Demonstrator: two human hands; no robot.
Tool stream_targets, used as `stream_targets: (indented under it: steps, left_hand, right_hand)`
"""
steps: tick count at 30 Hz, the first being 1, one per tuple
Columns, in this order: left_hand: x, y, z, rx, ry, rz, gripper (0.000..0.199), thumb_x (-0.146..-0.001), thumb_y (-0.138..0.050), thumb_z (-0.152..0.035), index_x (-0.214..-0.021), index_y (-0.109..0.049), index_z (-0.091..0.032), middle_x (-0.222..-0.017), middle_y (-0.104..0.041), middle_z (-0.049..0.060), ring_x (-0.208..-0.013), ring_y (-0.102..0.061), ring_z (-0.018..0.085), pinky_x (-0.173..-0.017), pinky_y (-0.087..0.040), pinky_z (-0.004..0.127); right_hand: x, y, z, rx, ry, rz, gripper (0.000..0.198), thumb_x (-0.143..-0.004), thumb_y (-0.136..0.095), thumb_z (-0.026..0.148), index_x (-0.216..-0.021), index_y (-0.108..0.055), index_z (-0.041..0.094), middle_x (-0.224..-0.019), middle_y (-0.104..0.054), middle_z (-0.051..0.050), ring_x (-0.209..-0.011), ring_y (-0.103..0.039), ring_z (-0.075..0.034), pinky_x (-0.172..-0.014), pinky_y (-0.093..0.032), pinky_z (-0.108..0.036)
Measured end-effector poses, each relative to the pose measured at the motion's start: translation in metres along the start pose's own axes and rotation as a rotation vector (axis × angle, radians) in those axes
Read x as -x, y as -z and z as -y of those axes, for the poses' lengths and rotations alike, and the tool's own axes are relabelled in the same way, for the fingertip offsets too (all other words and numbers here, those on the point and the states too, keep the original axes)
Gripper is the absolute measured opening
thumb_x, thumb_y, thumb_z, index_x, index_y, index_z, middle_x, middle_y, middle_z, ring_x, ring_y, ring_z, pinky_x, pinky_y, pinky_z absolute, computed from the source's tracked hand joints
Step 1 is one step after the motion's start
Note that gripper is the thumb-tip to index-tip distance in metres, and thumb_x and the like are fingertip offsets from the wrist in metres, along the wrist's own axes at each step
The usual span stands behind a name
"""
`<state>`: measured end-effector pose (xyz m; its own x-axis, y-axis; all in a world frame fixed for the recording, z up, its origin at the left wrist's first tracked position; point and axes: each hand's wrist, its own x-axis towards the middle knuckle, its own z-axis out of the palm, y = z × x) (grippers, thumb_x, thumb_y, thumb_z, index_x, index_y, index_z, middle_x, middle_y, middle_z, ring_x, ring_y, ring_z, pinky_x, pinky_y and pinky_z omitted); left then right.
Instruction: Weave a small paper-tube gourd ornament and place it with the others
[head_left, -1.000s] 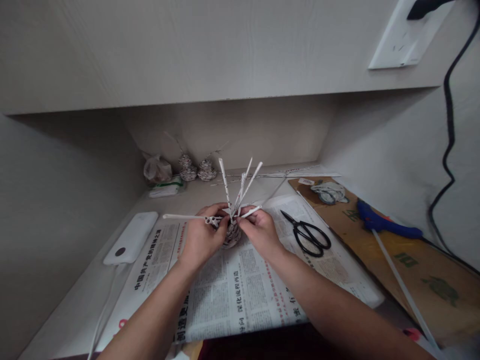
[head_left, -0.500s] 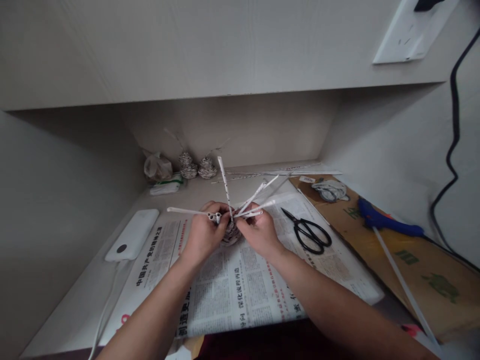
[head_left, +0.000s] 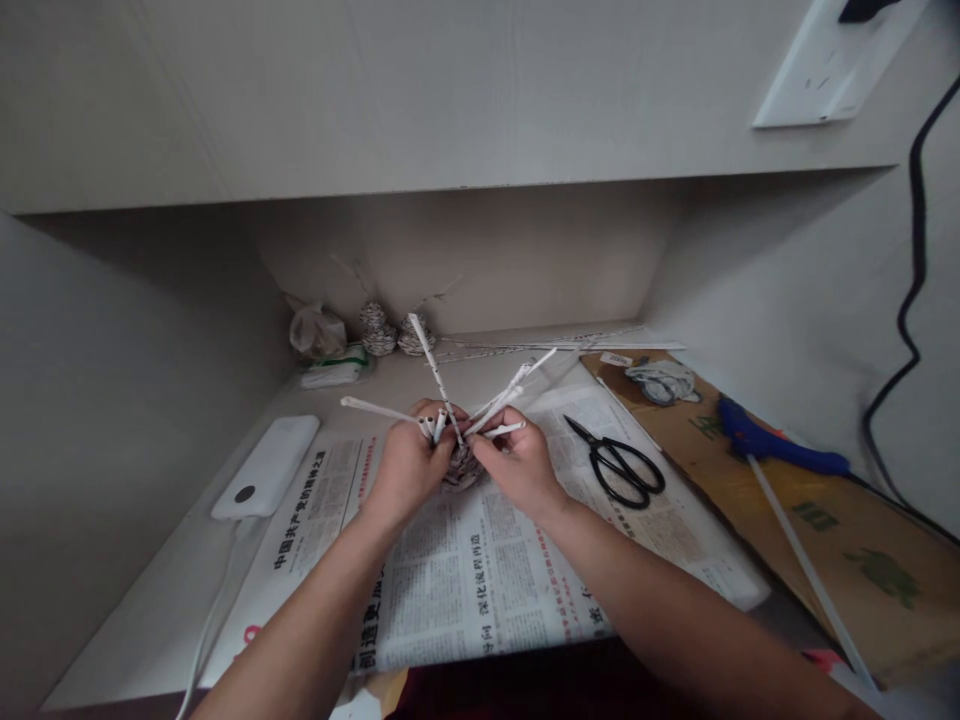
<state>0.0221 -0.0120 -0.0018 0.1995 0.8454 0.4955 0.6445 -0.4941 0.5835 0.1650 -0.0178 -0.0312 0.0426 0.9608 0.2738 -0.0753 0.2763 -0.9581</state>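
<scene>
Woven paper piece (head_left: 461, 474) is held between the fingers of both hands, just over the newspaper (head_left: 442, 590); contact with the sheet can't be told. Its left side is gripped by the fingers of the left hand (head_left: 405, 465), thumb pressed near the top. Paper tubes (head_left: 429, 360) are fanned out of it: short open ends are seen between left thumb and forefinger, one long tube is pointed left past the knuckles, one is tilted up and away between the hands, several are slanted right. The right-hand ones are pinched near the base by thumb and forefinger of the right hand (head_left: 521, 465). Far fingertips of both hands are hidden.

Black scissors (head_left: 624, 472) are laid on newspaper, right of the right fingers, tip pointed away. Farther right, a blue glue gun (head_left: 780, 442) is rested on cardboard (head_left: 795, 515). Left of the left fingers, a white power bank (head_left: 266, 468) is placed on the table (head_left: 135, 640), cable plugged in. Well beyond the fingers, two woven gourds (head_left: 379, 332) are set beside a plastic bag (head_left: 316, 330).
</scene>
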Motion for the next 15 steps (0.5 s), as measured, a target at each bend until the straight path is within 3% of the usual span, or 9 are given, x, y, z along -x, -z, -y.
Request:
stream_targets:
  steps: [8,15]
  left_hand:
    - [0.0030,0.0018,-0.0067,-0.134,0.067,0.007,0.012,-0.084,-0.047,-0.019,-0.090,-0.056,-0.021,-0.081,-0.067,0.003,-0.077,-0.064,0.020,-0.068,-0.043,0.027]
    - [0.0020,0.0021,-0.0100,-0.133,0.091,0.021,0.006,-0.085,-0.046,-0.021,-0.086,-0.052,-0.022,-0.073,-0.063,0.001,-0.068,-0.060,0.018,-0.063,-0.041,0.026]
  right_hand:
    - [0.0023,-0.0002,-0.0008,0.035,-0.017,-0.039,0.011,-0.073,-0.064,0.025,-0.074,-0.053,0.022,-0.061,-0.057,0.005,-0.052,-0.050,-0.011,-0.053,-0.040,-0.022]
    - [0.0009,-0.0016,0.0067,-0.136,-0.016,0.043,0.008,-0.073,-0.062,0.021,-0.076,-0.054,0.022,-0.070,-0.059,0.004,-0.063,-0.054,-0.013,-0.063,-0.043,-0.024]
